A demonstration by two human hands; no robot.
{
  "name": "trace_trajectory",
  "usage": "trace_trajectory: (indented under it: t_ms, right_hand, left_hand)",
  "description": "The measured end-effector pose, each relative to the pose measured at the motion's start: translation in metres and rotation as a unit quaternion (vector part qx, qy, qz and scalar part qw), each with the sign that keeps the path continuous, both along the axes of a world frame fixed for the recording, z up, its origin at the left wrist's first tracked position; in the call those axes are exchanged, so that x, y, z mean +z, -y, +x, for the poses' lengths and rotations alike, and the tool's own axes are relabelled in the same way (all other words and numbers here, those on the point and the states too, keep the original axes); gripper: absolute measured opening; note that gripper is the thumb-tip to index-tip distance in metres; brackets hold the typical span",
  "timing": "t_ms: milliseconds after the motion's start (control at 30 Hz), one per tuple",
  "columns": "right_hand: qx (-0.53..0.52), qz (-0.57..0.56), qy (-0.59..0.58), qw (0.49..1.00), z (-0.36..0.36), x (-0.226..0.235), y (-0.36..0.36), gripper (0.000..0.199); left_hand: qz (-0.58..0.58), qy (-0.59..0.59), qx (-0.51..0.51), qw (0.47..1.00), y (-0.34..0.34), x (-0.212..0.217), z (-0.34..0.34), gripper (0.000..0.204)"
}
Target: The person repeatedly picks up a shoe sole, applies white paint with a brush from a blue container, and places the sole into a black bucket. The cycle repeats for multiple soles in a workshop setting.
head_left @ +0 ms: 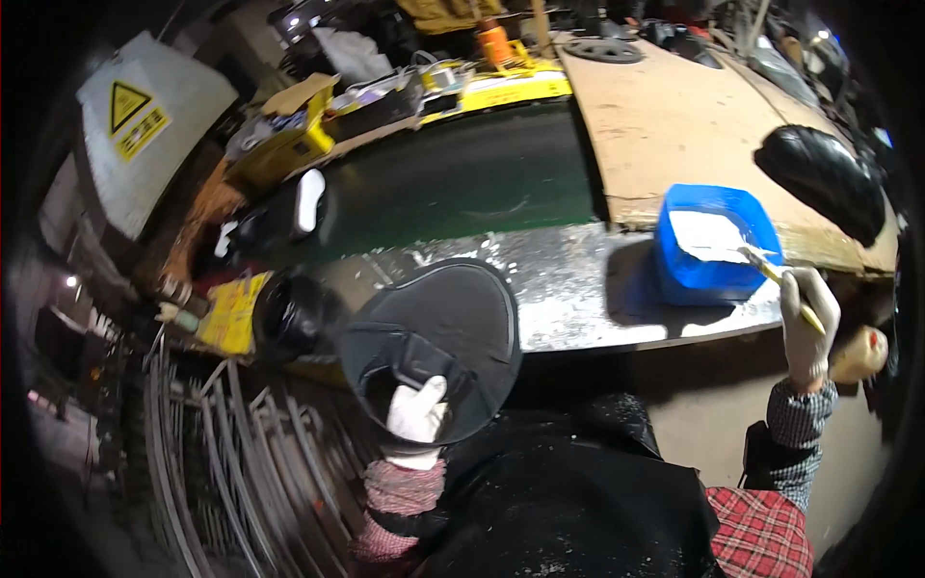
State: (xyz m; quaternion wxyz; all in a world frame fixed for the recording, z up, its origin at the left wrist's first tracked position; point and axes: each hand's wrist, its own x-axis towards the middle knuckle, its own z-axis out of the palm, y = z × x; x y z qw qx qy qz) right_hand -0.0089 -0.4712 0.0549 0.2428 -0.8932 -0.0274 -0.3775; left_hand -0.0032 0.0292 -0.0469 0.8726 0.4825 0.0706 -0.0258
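At lower centre, a black piece (pixel 470 337) spreads above your left fingers (pixel 415 405), which grip it; your right fingers (pixel 796 292) hold a brush (pixel 768 269).

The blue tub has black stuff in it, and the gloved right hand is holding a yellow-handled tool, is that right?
Not quite: the head view shows white stuff in the blue tub, not black. The gloved right hand does hold a yellow-handled tool.

Dim surroundings; glare whitens the metal benchtop (pixel 564 284) near three o'clock; the blue plastic tub (pixel 708 286) casts shadow toward eight o'clock; fisheye distortion bends edges.
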Motion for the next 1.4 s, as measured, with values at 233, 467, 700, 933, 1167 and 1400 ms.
trace_trajectory:
  t_ms: [233, 467, 700, 933, 1167, 1400]
  right_hand:
    - [0.415, 0.071, -0.108, 0.9, 0.055, 0.02, -0.197, 0.021]
    - [0.364, 0.448, -0.219, 0.786, 0.107, -0.049, -0.246, 0.02]
    - [0.334, 0.305, -0.103, 0.886, 0.108, -0.024, -0.258, 0.019]
    - [0.578, -0.087, -0.011, 0.812, 0.061, 0.024, -0.357, 0.044]
    - [0.667, 0.14, -0.184, 0.708, 0.049, -0.016, -0.244, 0.025]
    - [0.551, 0.079, -0.042, 0.83, 0.017, -0.008, -0.215, 0.016]
  left_hand:
    - [0.23, 0.031, -0.01, 0.973, 0.015, -0.004, -0.012, 0.053]
    - [0.043, 0.072, 0.123, 0.989, 0.004, 0.011, -0.014, 0.052]
    - [0.027, 0.085, 0.118, 0.989, 0.008, -0.013, 0.01, 0.033]
    - [0.146, 0.1, 0.132, 0.975, 0.03, 0.015, 0.016, 0.012]
    - [0.325, -0.009, -0.046, 0.945, -0.032, 0.011, 0.058, 0.035]
    - [0.307, 0.099, -0.036, 0.946, -0.011, 0.037, 0.017, 0.02]
